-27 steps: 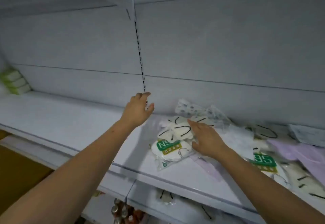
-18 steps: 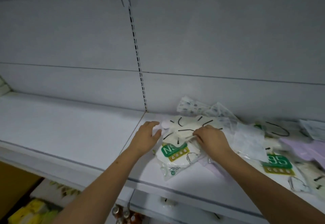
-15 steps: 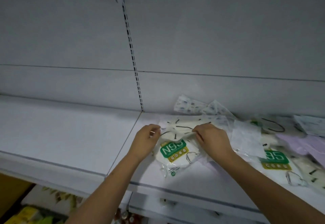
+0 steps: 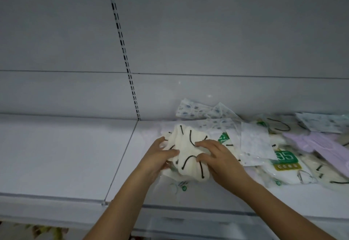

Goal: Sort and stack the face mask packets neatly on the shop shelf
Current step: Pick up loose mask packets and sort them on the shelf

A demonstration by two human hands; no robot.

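Note:
A bundle of cream mask packets with black ear loops is gripped from both sides, slightly raised over the white shelf. My left hand clasps its left edge and my right hand clasps its right edge. Under the bundle lies a clear packet with a green print. To the right sprawls a loose heap: a green N95 packet, patterned blue-white packets, a pale printed packet and lilac packets.
The shelf's left half is bare white board, split by a seam under the slotted upright. The grey back panel rises behind. The shelf's front lip runs along the bottom, with goods on a lower level just showing at bottom left.
My left hand came down from the upright to the pile. Both hands closed on the cream packets and gathered them into a raised bundle, covering the N95 packet that lay in front.

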